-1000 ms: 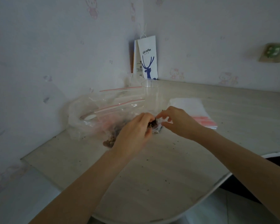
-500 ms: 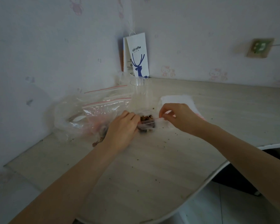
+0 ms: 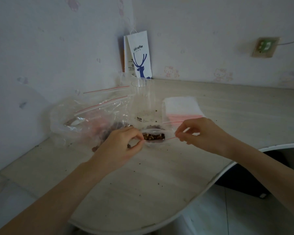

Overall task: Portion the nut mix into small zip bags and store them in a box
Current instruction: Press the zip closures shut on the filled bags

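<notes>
This looks like a room in a home. The pale wallpaper [image 3: 210, 22] has little pink cartoon cats [image 3: 171, 72] on it, far behind the right hand [image 3: 205, 134]. A white paper coffee bag with a blue deer [image 3: 139, 56] stands in the corner past the left hand [image 3: 120, 146]. Under both hands is a light wooden desk with a round edge [image 3: 143, 180].

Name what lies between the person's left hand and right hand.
In the head view, a small zip bag holding nut mix lies between the left hand and the right hand; each pinches one end of its red-lined mouth.
</notes>
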